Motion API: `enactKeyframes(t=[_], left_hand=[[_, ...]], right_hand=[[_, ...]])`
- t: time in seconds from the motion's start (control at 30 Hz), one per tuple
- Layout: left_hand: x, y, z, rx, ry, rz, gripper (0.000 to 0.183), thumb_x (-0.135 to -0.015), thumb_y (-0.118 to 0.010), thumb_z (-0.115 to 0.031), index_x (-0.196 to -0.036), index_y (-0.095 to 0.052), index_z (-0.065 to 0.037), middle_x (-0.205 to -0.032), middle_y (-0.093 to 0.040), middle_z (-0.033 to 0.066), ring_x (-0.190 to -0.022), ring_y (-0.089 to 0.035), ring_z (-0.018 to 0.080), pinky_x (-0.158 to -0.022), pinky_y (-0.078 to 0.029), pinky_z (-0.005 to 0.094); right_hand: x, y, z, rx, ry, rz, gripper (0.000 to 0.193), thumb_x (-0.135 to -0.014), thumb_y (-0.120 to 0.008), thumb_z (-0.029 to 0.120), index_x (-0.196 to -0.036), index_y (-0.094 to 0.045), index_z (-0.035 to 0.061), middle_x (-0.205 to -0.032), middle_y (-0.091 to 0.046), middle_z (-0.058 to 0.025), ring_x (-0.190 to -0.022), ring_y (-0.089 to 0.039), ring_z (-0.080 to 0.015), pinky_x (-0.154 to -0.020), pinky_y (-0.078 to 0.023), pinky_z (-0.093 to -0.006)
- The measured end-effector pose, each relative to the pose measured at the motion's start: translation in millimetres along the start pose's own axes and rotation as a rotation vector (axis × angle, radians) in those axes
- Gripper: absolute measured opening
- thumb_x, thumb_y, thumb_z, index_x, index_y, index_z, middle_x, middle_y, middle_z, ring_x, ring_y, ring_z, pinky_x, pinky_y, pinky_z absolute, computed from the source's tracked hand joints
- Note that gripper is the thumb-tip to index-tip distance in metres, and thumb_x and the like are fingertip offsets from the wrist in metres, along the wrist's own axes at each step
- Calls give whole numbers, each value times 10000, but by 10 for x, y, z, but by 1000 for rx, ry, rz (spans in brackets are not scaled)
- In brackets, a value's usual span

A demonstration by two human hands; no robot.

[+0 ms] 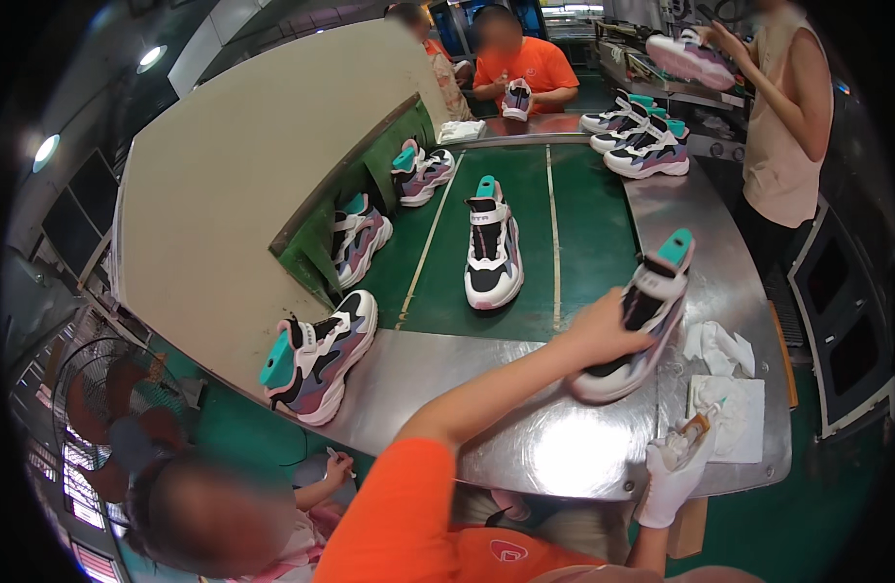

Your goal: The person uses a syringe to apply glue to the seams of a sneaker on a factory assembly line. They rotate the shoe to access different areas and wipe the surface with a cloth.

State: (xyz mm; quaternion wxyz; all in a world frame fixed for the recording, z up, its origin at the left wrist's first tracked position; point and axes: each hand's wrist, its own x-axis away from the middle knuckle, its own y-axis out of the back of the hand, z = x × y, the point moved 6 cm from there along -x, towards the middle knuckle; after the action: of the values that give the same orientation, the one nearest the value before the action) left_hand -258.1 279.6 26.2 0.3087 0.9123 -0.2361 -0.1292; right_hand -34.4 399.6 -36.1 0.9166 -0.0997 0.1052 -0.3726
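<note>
My bare left hand is wrapped round the side of a white, black and purple sneaker above the metal table's right side. This sneaker is tilted, with a teal insert standing up from its ankle opening. My right hand, in a white glove, is closed round a small brown tool with a thin pale tip; its exact kind is unclear. Below that tip lies a white cloth pad, and beside it a crumpled white cloth. A matching sneaker rests mid-belt.
A green conveyor belt runs between metal edges. One sneaker sits at the near left corner; others line the left side and far right. Co-workers stand at the right and far end; another person sits near left.
</note>
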Motion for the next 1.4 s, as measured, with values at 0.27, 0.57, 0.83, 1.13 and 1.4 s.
enactKeyframes(t=[0.27, 0.57, 0.83, 1.13, 1.4], left_hand=[[2110, 979, 527, 1, 442, -322, 922, -739, -779, -466, -1406, -364, 18, -1226, -609, 237, -1121, -620, 352, -949, -479, 395], [2470, 451, 463, 467, 187, -431, 1003, -875, -667, -114, -1504, 95, 63, -1483, -332, 236, -1332, -421, 291, -1104, -326, 352], [2547, -474, 34, 485, 46, 381, 767, -956, -546, -223, -1546, -92, -38, -1387, -497, 265, -1237, -534, 409, -1062, -394, 387], [2388, 97, -23, 173, -451, -172, 293, -898, -620, -75, -1186, -635, -24, -1076, -681, 181, -986, -676, 301, -818, -543, 357], [2174, -74, 546, 514, -5, 17, 268, -962, -571, -185, -1158, -631, -11, -1061, -699, 111, -909, -685, 178, -769, -543, 311]], right_hand=[[26, 6, 46, 25, 98, 43, 923, -651, -646, -132, -1483, -273, 17, -1296, -436, -156, -1129, -479, -231, -845, -493, -309], [-47, 36, -150, 29, 32, 108, 900, -673, -643, -122, -1475, -253, 2, -1352, -418, -175, -1256, -449, -275, -955, -446, -322], [-42, -62, 2, 134, 51, 161, 1000, -625, -719, -149, -1478, -230, 34, -1397, -390, -143, -1025, -552, -199, -894, -486, -313], [-78, 124, -133, 107, 117, 108, 935, -675, -694, -161, -1469, -239, 32, -1320, -426, -143, -913, -571, -168, -651, -520, -241], [-108, 203, -167, 104, 99, 116, 856, -740, -617, -151, -1490, -251, 39, -1230, -477, -144, -835, -587, -150, -627, -527, -246]])
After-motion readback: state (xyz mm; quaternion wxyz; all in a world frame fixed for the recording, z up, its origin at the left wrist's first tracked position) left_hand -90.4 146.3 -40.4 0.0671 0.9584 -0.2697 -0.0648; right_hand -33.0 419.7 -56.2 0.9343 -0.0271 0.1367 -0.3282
